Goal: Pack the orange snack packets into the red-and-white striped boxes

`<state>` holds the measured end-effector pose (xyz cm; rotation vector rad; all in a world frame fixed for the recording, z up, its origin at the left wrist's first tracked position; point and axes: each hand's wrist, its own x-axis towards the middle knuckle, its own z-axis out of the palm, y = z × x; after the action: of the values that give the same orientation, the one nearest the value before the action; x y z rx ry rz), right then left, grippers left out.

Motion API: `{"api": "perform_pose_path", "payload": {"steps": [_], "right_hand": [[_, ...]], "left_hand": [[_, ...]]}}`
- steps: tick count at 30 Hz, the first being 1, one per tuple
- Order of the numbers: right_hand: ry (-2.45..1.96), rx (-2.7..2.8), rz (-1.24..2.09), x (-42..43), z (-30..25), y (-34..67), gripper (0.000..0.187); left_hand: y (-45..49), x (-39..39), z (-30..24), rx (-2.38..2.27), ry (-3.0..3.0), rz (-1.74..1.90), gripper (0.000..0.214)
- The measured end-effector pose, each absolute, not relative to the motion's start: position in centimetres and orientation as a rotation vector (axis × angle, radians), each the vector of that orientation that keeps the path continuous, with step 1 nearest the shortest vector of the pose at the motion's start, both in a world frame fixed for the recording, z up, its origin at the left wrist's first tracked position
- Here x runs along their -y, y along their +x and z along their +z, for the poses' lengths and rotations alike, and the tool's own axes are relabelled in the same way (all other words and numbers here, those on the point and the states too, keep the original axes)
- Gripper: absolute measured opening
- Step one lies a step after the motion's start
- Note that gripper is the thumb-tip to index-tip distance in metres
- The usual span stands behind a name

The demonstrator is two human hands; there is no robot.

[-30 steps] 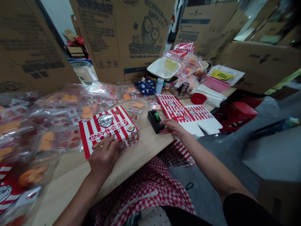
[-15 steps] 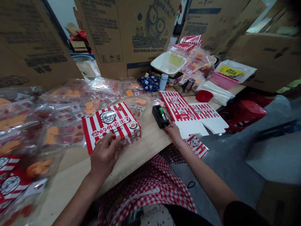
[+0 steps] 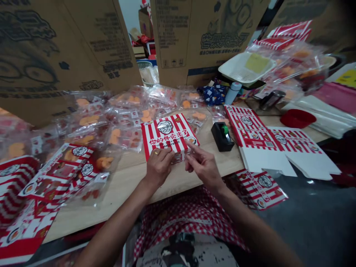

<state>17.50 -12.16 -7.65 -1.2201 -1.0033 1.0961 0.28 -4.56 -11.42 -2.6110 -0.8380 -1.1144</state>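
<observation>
A red-and-white striped cardboard box (image 3: 168, 131), closed, with a printed bearded face on its lid, lies on the table in front of me. My left hand (image 3: 160, 163) rests on its front edge, fingers bent over the lid and front side, steadying it. At the front right corner is my right hand (image 3: 201, 163), its index finger stretched along the edge and the other fingers curled in near the thumb. Whatever may be between those fingers is too small to make out. A black tape dispenser (image 3: 222, 137) with a green core stands right of the box.
Clear bags of orange and red pieces (image 3: 128, 137) cover the table's back and left. Flat striped cartons (image 3: 258, 137) lie at the right, partly over the edge. More striped packaging (image 3: 63, 170) sits left. A white basket (image 3: 246, 66), blue bottle (image 3: 233, 92) and red bowl (image 3: 297, 118) stand behind.
My right hand has left the tape dispenser and come left to the box's front right corner. My left hand stays on the box. The view has turned left.
</observation>
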Motion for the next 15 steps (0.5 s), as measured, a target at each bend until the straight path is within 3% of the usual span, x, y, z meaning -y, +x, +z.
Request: {"api": "perform_pose_path", "payload": {"steps": [3, 7, 11, 15], "right_hand": [[-1.154, 0.877, 1.158, 10.4, -7.5, 15.4, 0.068], [-1.162, 0.754, 1.179, 9.2, -8.4, 14.2, 0.081], [-1.27, 0.716, 1.152, 8.6, -9.8, 13.8, 0.082], [-1.377, 0.76, 1.076, 8.0, -11.2, 13.9, 0.075]], "left_hand": [[0.3, 4.6, -11.4, 0.841, -2.64, -1.144, 0.016], [0.5, 5.0, -11.6, 0.943, -2.603, -1.265, 0.015], [0.4, 5.1, -11.6, 0.947, -2.574, -1.341, 0.021], [0.2, 5.0, -11.0, 0.888, -2.702, -1.137, 0.028]]}}
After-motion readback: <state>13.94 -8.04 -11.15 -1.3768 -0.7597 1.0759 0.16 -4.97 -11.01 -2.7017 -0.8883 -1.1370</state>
